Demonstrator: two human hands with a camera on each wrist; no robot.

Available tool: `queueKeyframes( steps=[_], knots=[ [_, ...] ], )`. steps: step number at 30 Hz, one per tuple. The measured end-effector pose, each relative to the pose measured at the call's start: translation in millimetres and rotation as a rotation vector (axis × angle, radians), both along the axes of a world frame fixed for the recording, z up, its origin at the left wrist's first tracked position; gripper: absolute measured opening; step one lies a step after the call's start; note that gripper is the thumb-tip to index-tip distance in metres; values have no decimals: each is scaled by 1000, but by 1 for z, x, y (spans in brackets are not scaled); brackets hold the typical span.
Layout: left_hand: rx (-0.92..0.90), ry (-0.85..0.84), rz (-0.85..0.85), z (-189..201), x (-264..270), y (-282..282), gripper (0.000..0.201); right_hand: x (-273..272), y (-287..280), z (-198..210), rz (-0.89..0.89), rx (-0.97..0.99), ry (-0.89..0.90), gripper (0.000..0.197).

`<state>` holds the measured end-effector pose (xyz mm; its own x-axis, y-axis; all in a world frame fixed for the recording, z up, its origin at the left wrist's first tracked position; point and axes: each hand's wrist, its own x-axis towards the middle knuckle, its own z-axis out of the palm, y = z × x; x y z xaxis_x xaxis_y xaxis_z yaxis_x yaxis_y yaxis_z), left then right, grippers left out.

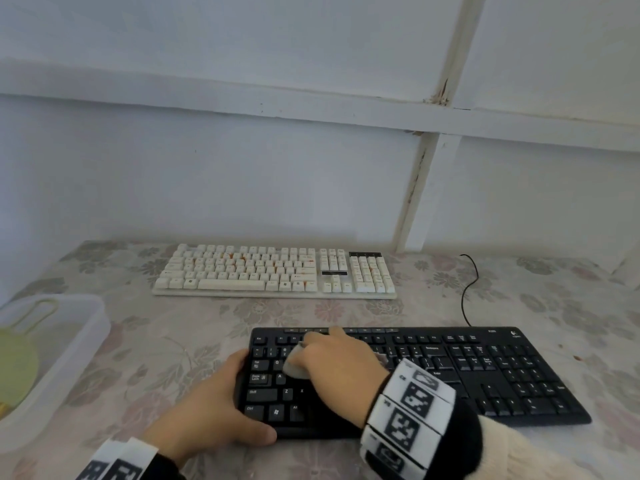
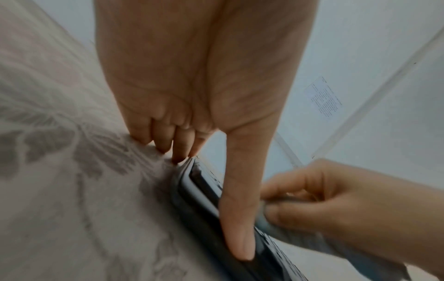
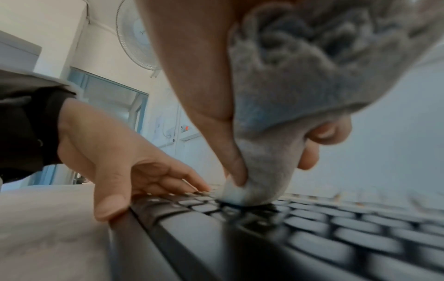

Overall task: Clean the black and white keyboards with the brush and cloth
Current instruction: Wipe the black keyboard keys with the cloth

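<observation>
1. The black keyboard [image 1: 450, 372] lies near the front edge of the table [image 1: 519, 292], which carries a floral cover.
2. The right hand [image 1: 337, 367] grips a bunched grey cloth [image 3: 288, 98], its fingers curled round the wad, and presses the cloth's lower tip onto the keys at the left part of the black keyboard.
3. The left hand [image 1: 211, 414] holds that keyboard's left end: the thumb lies along the front edge, and the fingers [image 2: 165, 140] reach down by the left side, their tips on the table cover beside the keyboard's corner.
4. The two hands are close together but not touching.
5. The white keyboard [image 1: 273, 271] sits farther back, by the wall, well apart from both hands.
6. A black cable [image 1: 469, 289] runs from the black keyboard's back edge toward the wall.
7. At the table's left edge stands a clear plastic tub [image 1: 86, 337] with a yellow-green object [image 1: 17, 365] inside; what it is cannot be told.
</observation>
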<state>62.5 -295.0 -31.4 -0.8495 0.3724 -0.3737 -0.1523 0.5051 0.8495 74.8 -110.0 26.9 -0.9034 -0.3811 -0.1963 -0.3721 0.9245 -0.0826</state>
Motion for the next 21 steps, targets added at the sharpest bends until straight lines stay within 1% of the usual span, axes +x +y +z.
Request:
queueKeyframes(
  steps=[3,5,6,8,9,10,12,14,17,19,21],
  knots=[
    [7,-13,-1,-2,1,-1,118,7,32,5,-67,13,-6,38],
    [21,-24,-3,0,1,0,118,9,47,9,-121,64,-32,40],
    [24,-26,-3,0,1,0,116,9,51,12,-150,97,-61,39],
    [24,-24,-2,-1,1,0,114,8,51,21,-208,160,-119,29],
    [24,-25,2,-1,0,0,114,6,48,23,-218,153,-124,26],
    [28,-21,6,-3,0,-1,114,4,44,23,-214,117,-106,27],
    [33,-18,10,-3,0,0,112,1,26,23,-177,8,-46,18],
    [38,-5,15,-2,0,1,109,-2,2,22,-73,-58,-20,15],
    [32,6,3,1,-2,4,107,-9,-32,14,47,-29,-25,23],
    [18,-2,-5,2,-3,6,105,-11,-41,8,70,-32,-26,25],
    [33,-11,12,2,-3,5,99,-10,-37,3,71,-56,-21,28]
  ],
)
